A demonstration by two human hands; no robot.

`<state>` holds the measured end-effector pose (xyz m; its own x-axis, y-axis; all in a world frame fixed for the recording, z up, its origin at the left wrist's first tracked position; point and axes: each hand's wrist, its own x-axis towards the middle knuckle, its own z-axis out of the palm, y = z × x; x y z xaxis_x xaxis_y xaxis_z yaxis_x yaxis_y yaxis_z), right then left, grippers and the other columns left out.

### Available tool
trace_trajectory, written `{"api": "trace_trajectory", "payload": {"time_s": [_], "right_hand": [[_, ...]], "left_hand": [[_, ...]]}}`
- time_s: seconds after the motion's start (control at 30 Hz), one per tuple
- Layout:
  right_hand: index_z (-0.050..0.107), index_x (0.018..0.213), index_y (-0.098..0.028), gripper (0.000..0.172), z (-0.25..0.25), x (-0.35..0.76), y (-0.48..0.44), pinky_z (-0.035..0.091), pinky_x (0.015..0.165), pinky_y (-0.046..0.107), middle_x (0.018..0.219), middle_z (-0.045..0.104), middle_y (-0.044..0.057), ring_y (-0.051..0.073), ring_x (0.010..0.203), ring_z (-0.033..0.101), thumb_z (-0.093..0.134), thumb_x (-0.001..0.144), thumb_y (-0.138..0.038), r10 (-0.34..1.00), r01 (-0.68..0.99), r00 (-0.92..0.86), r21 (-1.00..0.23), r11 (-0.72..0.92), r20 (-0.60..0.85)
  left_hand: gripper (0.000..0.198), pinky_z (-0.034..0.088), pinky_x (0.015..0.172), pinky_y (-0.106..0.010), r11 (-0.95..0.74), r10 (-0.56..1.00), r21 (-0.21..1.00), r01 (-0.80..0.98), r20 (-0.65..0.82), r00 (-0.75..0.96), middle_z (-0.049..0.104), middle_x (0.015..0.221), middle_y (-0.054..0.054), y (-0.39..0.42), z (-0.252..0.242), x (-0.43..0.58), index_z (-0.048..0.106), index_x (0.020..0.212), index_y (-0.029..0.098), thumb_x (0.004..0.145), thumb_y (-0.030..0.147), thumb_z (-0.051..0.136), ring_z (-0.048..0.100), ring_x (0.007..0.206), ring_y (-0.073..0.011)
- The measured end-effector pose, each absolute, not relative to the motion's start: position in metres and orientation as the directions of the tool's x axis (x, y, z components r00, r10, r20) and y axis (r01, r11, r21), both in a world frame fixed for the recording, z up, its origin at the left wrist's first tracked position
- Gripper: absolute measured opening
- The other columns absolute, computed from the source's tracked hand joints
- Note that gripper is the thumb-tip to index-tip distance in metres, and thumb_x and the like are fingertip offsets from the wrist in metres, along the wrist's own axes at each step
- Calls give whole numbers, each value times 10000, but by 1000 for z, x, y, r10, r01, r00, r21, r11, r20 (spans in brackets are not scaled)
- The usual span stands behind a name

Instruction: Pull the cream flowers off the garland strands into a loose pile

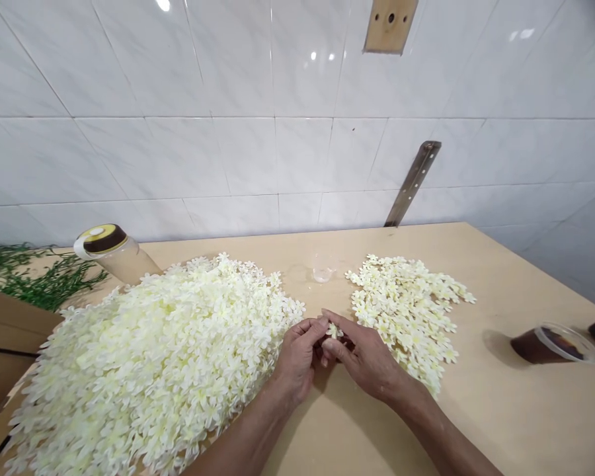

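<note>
My left hand (296, 354) and my right hand (365, 355) meet low over the table, between two heaps of blossoms. A small cream artificial flower (334, 331) shows between their fingertips, and both hands are closed around it. What the fingers grip beneath the petals is hidden. Left of my hands lies a large pile of white-yellow artificial flowers (173, 357), reaching close to my left wrist. On the right, a smaller spread of similar flowers (406, 304) passes behind my right hand and forearm.
A small clear cup (322, 270) stands beyond my hands. At the left are a bottle with a yellow-brown lid (139, 261), green artificial sprigs (49, 281) and a cardboard box (10, 337). A cup of dark drink (545, 345) sits right. The tiled wall (238, 152) borders the table.
</note>
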<state>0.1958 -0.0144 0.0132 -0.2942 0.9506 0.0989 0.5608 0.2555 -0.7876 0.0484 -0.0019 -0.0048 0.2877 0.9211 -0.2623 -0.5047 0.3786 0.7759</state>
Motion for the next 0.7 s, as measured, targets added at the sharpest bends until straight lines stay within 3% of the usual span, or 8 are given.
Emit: {"api": "trace_trajectory", "payload": {"time_s": [0.17, 0.33, 0.47, 0.63, 0.7], "right_hand": [[610, 1248, -201, 372, 8, 195, -13, 515, 743, 303, 981, 724, 84, 200, 839, 671, 421, 978, -376, 950, 650, -239, -694, 310, 200], [668, 991, -230, 334, 23, 193, -14, 478, 634, 242, 659, 649, -2, 147, 615, 602, 352, 1011, -335, 939, 539, -298, -781, 316, 175], [606, 799, -220, 354, 25, 192, -16, 428, 581, 220, 624, 607, -19, 120, 568, 556, 338, 1016, -303, 933, 547, -315, -770, 328, 173], [553, 737, -199, 368, 17, 194, -16, 381, 558, 226, 632, 579, -10, 117, 566, 516, 316, 1013, -253, 906, 619, -350, -668, 414, 238], [606, 855, -198, 347, 16, 195, -16, 394, 587, 236, 677, 607, 0, 126, 602, 534, 304, 1016, -250, 900, 630, -383, -654, 420, 209]], "left_hand": [[316, 347, 472, -224, 362, 922, 813, -455, -240, 305, 549, 497, -12, -3, -4, 49, 589, 632, 138, 831, 382, 622, 453, 442, -90], [319, 385, 490, -234, 345, 928, 846, -405, -243, 282, 595, 528, -36, -4, -4, 52, 625, 695, 126, 817, 422, 624, 507, 456, -111], [365, 389, 485, -238, 354, 922, 845, -401, -243, 301, 606, 543, -45, -6, -6, 54, 632, 731, 118, 838, 466, 606, 527, 467, -121], [415, 412, 501, -240, 341, 924, 864, -371, -236, 299, 613, 553, -42, -8, -6, 54, 617, 714, 123, 838, 519, 612, 533, 470, -117], [412, 404, 499, -230, 331, 932, 867, -372, -238, 272, 610, 553, -32, -8, -3, 53, 607, 686, 126, 816, 515, 647, 514, 455, -99]]}}
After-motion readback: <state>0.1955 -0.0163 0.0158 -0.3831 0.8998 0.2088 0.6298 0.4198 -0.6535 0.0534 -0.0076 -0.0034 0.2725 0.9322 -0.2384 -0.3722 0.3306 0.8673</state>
